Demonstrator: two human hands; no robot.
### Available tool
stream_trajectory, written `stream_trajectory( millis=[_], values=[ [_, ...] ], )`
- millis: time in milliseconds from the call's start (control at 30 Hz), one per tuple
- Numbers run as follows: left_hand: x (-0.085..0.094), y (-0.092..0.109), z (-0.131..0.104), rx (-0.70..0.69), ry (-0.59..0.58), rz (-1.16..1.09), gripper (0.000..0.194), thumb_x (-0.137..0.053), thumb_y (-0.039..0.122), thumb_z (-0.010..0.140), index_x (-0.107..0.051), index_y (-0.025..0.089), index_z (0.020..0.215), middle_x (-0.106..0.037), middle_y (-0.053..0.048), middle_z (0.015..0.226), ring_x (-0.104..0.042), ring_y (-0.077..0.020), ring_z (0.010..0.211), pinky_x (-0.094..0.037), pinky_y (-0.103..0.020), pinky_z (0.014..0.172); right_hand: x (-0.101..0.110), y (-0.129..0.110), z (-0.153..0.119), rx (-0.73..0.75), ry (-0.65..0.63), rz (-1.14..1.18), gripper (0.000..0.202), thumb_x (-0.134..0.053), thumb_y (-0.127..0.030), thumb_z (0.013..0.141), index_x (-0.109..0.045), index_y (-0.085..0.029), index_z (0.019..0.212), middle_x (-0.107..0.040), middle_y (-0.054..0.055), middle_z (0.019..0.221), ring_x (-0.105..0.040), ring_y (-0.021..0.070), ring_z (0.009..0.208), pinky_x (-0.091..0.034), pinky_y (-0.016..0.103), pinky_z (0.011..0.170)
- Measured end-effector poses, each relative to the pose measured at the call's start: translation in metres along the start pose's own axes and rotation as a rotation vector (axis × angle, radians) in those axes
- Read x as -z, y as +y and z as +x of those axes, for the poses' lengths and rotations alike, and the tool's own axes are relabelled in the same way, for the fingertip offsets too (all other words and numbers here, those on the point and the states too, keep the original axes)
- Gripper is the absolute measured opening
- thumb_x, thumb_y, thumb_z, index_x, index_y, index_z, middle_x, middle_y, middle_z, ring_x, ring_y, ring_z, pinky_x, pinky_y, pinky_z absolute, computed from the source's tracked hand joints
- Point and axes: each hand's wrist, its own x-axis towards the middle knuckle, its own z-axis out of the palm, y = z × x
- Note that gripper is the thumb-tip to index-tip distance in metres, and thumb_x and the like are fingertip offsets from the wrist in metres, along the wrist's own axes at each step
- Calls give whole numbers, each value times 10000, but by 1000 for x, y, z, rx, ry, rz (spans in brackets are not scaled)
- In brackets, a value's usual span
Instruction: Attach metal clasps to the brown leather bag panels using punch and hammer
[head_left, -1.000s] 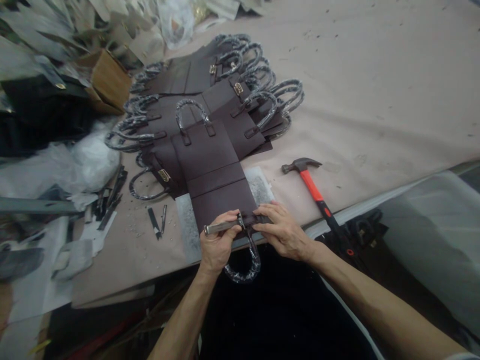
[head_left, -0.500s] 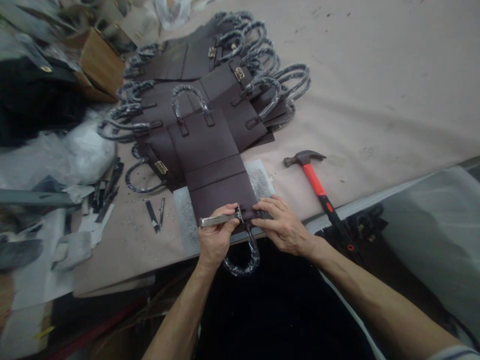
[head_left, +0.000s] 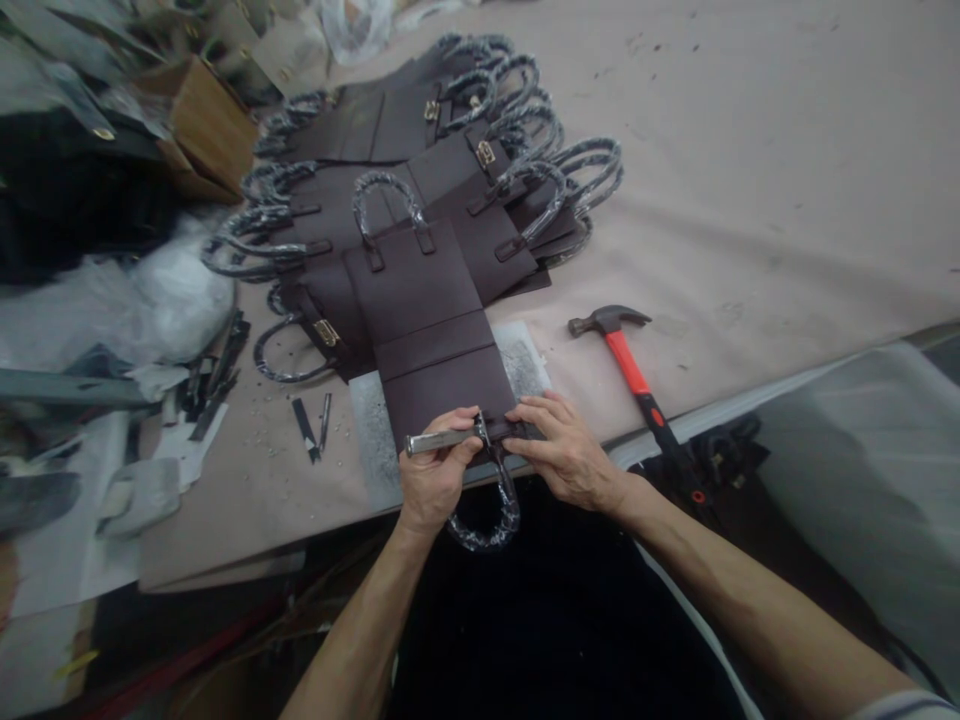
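Observation:
A dark brown bag panel (head_left: 442,340) lies over a pale speckled slab (head_left: 375,435) at the table's front edge. My left hand (head_left: 435,475) is closed on a metal rod tool (head_left: 439,440), whose inner end meets the panel's handle tab. My right hand (head_left: 566,450) pinches the dark strap at the panel's near edge, just right of the tool. A plastic-wrapped handle (head_left: 487,535) hangs over the edge between my wrists. Another wrapped handle (head_left: 386,185) stands out at the panel's far end.
A claw hammer (head_left: 630,365) with a red and black grip lies right of my hands. More brown bag panels (head_left: 450,170) are piled behind. Two small tools (head_left: 313,428) lie left of the slab. A cardboard box (head_left: 206,125) and plastic wrap (head_left: 180,300) are at the left.
The view has shifted slightly. Both hands keep the same grip, and nothing else has visibly moved on the table.

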Motion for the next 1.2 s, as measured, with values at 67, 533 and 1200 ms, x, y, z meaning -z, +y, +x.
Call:
stream_trajectory(
  millis=[67, 533, 1200],
  values=[
    [0, 0, -1, -18, -7, 5, 143, -789, 259, 857, -738, 187, 969, -770, -97, 1102, -735, -242, 1052, -589, -441, 1006, -1, 2, -1, 27, 21, -12, 324, -518, -178, 956, -717, -283, 1189, -594, 101, 1362, -475, 294, 1356, -353, 604, 1158],
    [0, 0, -3, -105, -140, 108, 156, -779, 227, 864, -751, 205, 1015, -761, -100, 1159, -730, -256, 1088, -594, -463, 1016, -5, 2, -2, 32, 93, 18, 277, -533, -163, 935, -728, -244, 1114, -610, 111, 1338, -506, 279, 1326, -359, 578, 1157],
    [-13, 1, -4, -304, -65, 367, 96, -691, 190, 925, -678, 183, 1019, -764, -83, 1069, -744, -208, 1015, -627, -394, 940, -4, 0, -4, 20, 168, 102, 284, -557, -131, 919, -672, -216, 1164, -597, 131, 1342, -522, 276, 1318, -381, 592, 1160]
  ],
)
